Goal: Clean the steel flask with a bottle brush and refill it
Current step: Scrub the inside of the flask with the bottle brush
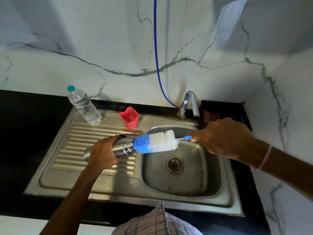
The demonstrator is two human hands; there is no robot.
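My left hand [103,152] grips the steel flask [122,146], which lies nearly level over the drainboard with its open threaded mouth pointing right toward the basin. A bottle brush [157,141] with blue and white bristles has its blue tip at the flask's mouth; most of the bristle head is outside. My right hand [221,137] holds the brush by its blue handle, above the sink basin [194,168]. The handle's end is hidden inside my fingers.
A clear plastic water bottle [83,106] with a teal cap and a red cup [129,117] stand at the back of the drainboard [71,167]. The tap [190,103] rises behind the basin, with a blue hose [156,53] hanging down the marble wall. A dark rack [211,114] sits at the right.
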